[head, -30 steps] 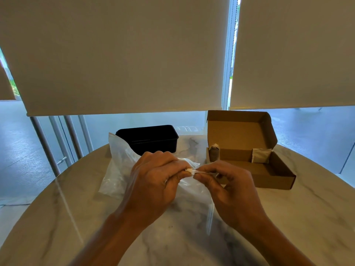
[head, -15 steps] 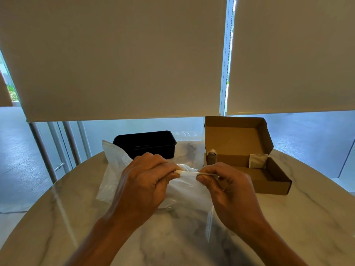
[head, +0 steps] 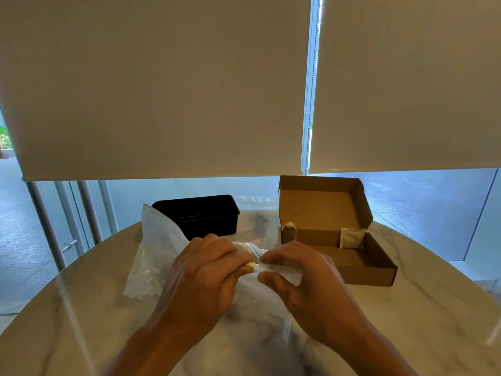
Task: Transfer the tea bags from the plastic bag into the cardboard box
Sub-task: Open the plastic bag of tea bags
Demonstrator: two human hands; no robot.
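Your left hand [head: 206, 275] and right hand [head: 301, 278] have closed together, both pinching the plastic bag [head: 154, 256] mouth, unopened, so no tea bags move yet.

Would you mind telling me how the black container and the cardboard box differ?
The black container is dark plastic with no lid showing; the cardboard box is brown with its lid standing open. The container lies behind the plastic bag, the box to its right. Both sit on the marble table.
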